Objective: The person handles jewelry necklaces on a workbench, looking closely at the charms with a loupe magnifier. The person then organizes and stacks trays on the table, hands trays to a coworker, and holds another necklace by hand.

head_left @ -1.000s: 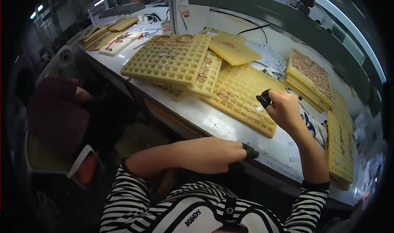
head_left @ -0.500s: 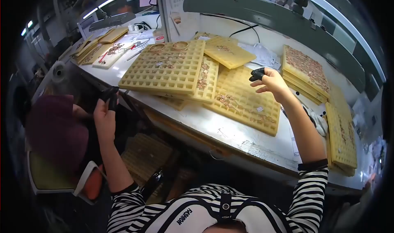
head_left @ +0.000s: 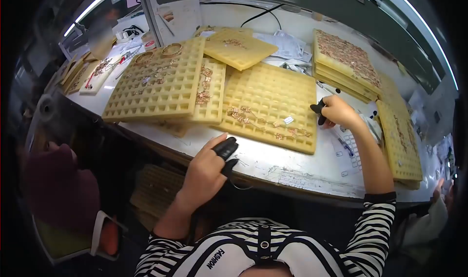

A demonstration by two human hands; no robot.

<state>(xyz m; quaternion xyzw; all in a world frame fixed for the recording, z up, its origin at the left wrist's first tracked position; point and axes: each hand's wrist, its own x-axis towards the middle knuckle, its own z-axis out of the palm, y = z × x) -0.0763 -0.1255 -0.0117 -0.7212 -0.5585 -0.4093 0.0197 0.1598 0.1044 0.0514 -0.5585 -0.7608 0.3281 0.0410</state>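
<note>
Yel. tray [head_left: 273,82] w/ jewelry pcs [head_left: 239,115]

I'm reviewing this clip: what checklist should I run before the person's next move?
1. Tagged tray lying face up on the bench: ok.
2. White tag visible on that tray: ok.
3. Left hand clear of the tagged tray: ok.
4. Right hand empty: cannot tell; the pinch is too small to read.
5. Tagged tray fully uncovered: not ok; another tray overlaps its back left part.
</note>
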